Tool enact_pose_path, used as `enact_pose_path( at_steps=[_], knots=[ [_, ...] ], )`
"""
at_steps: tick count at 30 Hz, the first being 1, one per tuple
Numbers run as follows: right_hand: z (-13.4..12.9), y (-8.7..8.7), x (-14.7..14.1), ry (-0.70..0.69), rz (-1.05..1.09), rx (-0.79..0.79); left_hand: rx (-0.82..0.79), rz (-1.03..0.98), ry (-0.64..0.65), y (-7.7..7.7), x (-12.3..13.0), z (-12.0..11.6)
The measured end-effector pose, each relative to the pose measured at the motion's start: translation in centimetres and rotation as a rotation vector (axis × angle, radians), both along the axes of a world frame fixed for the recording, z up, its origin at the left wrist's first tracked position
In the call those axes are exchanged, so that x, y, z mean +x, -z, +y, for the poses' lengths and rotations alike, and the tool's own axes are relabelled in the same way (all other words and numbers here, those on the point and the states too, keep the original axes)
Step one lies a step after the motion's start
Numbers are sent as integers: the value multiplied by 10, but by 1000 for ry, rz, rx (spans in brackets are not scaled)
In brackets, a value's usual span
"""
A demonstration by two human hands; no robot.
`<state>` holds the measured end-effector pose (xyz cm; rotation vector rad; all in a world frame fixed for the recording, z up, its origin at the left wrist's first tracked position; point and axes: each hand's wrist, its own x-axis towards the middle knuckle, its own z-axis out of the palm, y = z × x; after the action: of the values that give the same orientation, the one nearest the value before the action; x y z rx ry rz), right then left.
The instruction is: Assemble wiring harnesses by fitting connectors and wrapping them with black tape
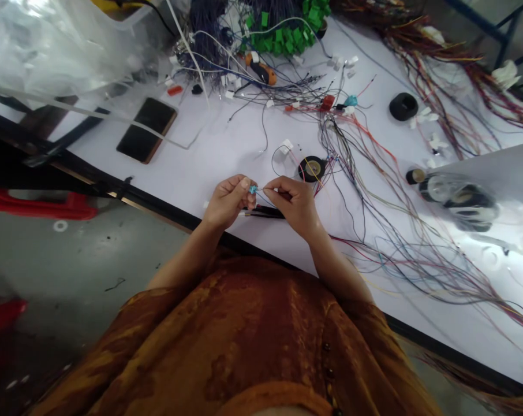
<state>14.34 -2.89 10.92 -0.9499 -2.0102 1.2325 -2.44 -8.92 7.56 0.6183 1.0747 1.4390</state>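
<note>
Near the table's front edge, my left hand (227,201) pinches a small light-blue connector (253,189) between thumb and fingers. My right hand (292,203) is closed on a thin wire (261,189), whose end meets the connector's right side; whether it sits inside cannot be made out. Just beyond the right hand lies a black tape roll (312,169) with several coloured wires across it. Under and between the hands runs a black sleeved cable (265,212).
A phone (146,130) lies to the left. Behind are an orange-handled tool (261,70), green-tagged wires (283,37) and a red connector (327,103). Long loose wires (400,248) spread over the right side. Another black tape roll (403,107) and a plastic-wrapped pack (460,199) stand there.
</note>
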Motion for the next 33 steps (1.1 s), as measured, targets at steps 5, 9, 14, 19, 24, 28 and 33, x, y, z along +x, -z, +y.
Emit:
enact_pose_path(
  at_steps=[5, 9, 14, 19, 24, 28, 33],
  knots=[
    [-3, 2, 0, -34, 47, 135, 31, 15, 1, -2, 1, -2],
    [-4, 0, 0, -75, 36, 151, 52, 54, -20, 0, 0, -4],
    [-3, -2, 1, -136, 27, 14, 74, 113, -1, 3, -2, -10],
    [-12, 3, -5, -65, -30, 87, 64, 213, -17, -4, 2, -16],
    [-23, 12, -7, -37, -23, 159, 89, 260, -85, -4, 5, -21],
    [-25, 17, -9, -22, -5, 183, 84, 186, -34, 2, 6, -22],
    [-23, 21, -18, -24, -151, 262, -29, -63, -54, 12, 2, -19]
  ],
)
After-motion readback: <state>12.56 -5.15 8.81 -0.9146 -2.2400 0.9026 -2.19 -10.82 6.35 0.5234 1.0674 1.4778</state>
